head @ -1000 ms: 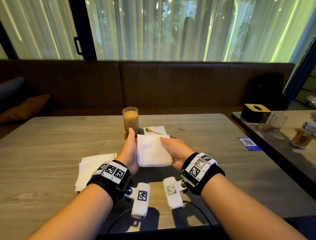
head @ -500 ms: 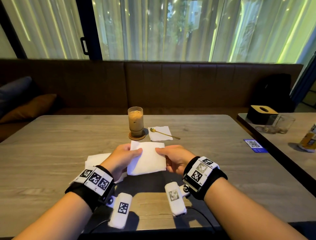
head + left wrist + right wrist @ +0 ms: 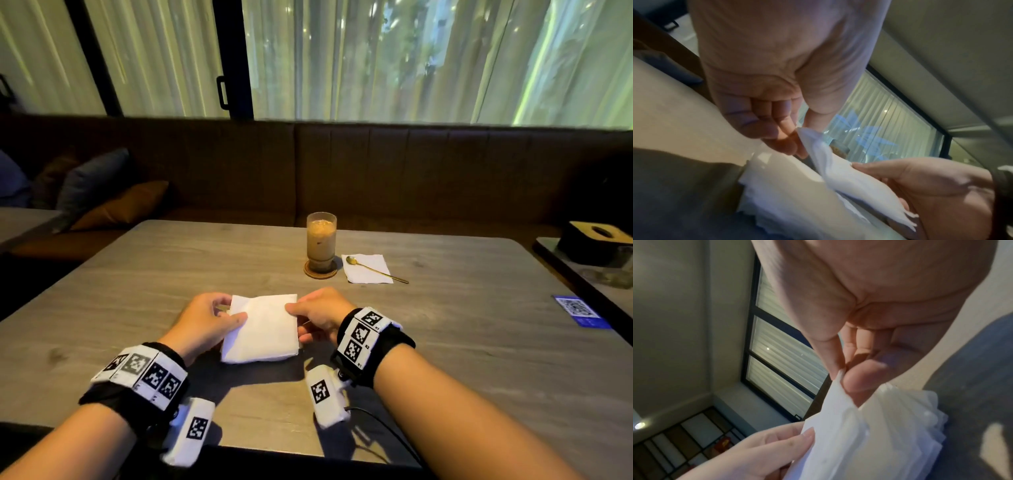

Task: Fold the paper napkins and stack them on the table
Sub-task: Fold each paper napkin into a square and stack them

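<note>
Head view: a folded napkin [image 3: 262, 327] held above the table [image 3: 445, 342], pinched by the left hand [image 3: 205, 322] and right hand [image 3: 320, 313]; what lies beneath it is hidden. A glass [image 3: 321, 241] holds a milky drink.

Left wrist view: blurred; thumb and fingers [image 3: 785, 142] pinch the napkin's corner.

Right wrist view: thumb and forefinger pinch its edge over a stack of napkins [image 3: 920, 426].

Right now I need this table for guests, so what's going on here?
A person is folding paper napkins. Both hands hold one white napkin just above the table: the left hand pinches its left edge, the right hand its right edge. The wrist views show more napkins lying underneath. Farther back stand an iced coffee on a coaster and a spoon resting on another napkin.
</note>
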A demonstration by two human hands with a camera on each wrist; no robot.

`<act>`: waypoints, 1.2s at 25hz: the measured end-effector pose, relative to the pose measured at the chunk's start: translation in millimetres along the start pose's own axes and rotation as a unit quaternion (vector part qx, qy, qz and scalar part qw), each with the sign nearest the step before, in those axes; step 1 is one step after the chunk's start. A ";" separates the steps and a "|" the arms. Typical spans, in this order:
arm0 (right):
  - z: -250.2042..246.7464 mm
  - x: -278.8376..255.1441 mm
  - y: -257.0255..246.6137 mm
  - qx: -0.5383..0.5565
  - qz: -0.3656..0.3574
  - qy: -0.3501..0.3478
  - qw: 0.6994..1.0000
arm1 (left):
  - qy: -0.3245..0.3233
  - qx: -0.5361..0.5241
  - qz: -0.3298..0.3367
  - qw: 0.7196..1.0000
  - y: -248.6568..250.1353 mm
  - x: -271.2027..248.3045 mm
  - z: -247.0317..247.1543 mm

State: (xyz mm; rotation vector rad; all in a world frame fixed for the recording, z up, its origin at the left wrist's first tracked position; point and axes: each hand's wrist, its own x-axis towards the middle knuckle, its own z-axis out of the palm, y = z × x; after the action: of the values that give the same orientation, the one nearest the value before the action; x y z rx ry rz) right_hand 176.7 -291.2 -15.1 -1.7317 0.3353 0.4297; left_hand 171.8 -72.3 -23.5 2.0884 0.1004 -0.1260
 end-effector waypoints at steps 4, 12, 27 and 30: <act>22.3 25.9 3.4 -0.064 0.012 0.035 0.997 | 0.042 0.148 -0.021 0.988 -18.3 24.3 -0.7; 6.7 29.8 3.2 -0.216 0.013 0.094 0.972 | -0.049 0.348 -0.066 0.934 -16.8 30.1 19.0; 19.5 33.8 9.5 -0.057 0.001 0.062 0.996 | 0.036 -0.092 -0.060 0.993 -14.0 25.6 35.3; 20.9 38.5 10.1 0.009 -0.008 0.054 0.998 | 0.059 -0.189 -0.050 0.979 -15.0 25.3 33.0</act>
State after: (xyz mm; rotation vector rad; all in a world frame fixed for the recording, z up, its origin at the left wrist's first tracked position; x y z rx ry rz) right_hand 204.2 -272.3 -45.2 -1.7420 0.4013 0.3201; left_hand 193.5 -93.0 -56.0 1.7102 0.2802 -0.0398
